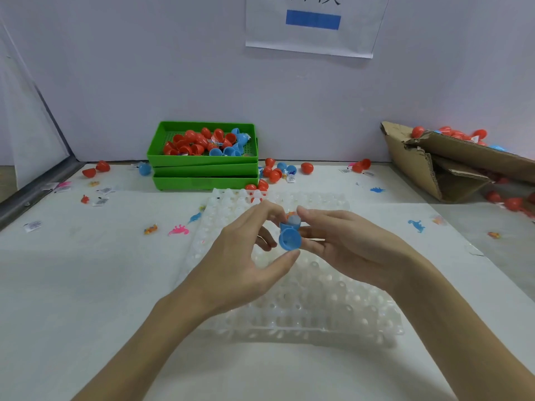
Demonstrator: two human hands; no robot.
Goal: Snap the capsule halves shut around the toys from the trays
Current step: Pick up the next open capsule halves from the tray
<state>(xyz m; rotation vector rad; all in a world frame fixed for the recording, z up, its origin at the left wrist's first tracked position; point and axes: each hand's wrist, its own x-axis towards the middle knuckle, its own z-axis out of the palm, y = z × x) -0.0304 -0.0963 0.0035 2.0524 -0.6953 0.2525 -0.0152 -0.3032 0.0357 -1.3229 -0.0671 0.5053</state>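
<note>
Above a clear plastic egg tray point(304, 308), both hands meet at a blue capsule. My left hand point(249, 250) pinches the open lower blue capsule half point(289, 239) between thumb and fingers. My right hand point(344, 241) holds the other blue half point(290, 226), which has a small wrapped orange toy point(292, 217) sticking out of it. The two halves touch but stand apart at an angle. A stack of green trays point(202, 169) at the back holds many red and blue capsule halves point(202, 143).
Loose red and blue capsules point(278, 170) lie right of the green trays. Small rubber toys, pink point(179, 230) and blue point(417, 225), and paper packets are scattered over the white table. A torn cardboard box point(451, 163) with capsules sits at the far right.
</note>
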